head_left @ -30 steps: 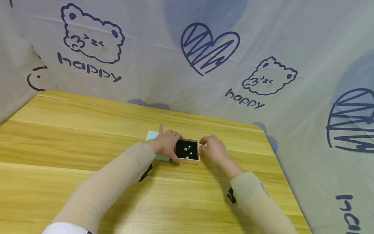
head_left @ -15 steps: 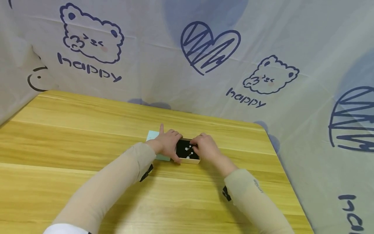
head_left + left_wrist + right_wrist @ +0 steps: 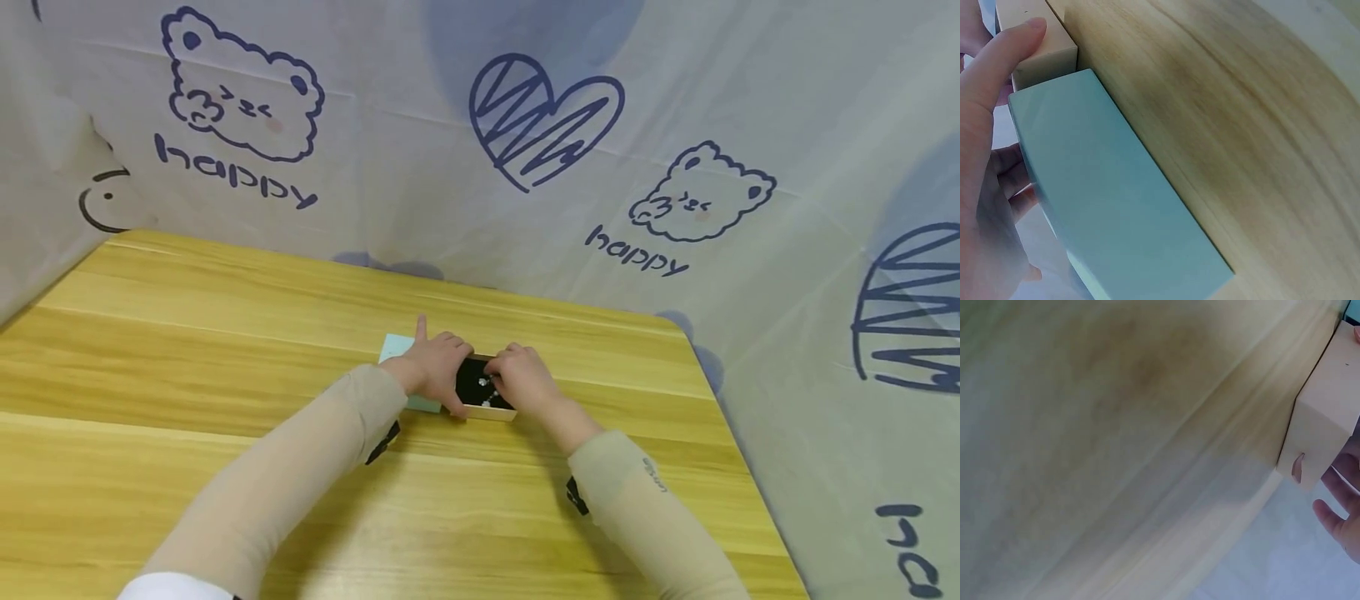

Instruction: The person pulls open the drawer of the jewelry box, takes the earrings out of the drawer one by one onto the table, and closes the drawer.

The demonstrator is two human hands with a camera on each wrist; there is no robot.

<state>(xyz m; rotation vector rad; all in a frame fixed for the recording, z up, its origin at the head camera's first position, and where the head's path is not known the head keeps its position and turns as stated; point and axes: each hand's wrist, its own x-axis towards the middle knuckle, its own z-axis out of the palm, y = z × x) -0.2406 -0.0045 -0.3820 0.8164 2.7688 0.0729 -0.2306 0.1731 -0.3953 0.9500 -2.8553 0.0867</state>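
A cream tray with a black lining (image 3: pixel 470 384) lies partly out of a light blue sleeve (image 3: pixel 424 405). My left hand (image 3: pixel 437 367) grips the tray across its left end, thumb on the near wall (image 3: pixel 1034 62) and fingers on the far side. Two small sparkling earrings (image 3: pixel 483 382) lie on the black lining. The fingers of my right hand (image 3: pixel 526 383) are bent down over the tray's right part, at the earrings; whether they pinch one is hidden. In the right wrist view the tray's end (image 3: pixel 1310 440) has a small notch.
The wooden table (image 3: pixel 225 350) reaches around the box on all sides. Behind it and to the right hangs a pale cloth (image 3: pixel 405 167) with printed bears and hearts.
My right hand has moved left from beside the tray's right end to over its black lining, with the fingertips now at the earrings. My left hand keeps its hold on the tray.
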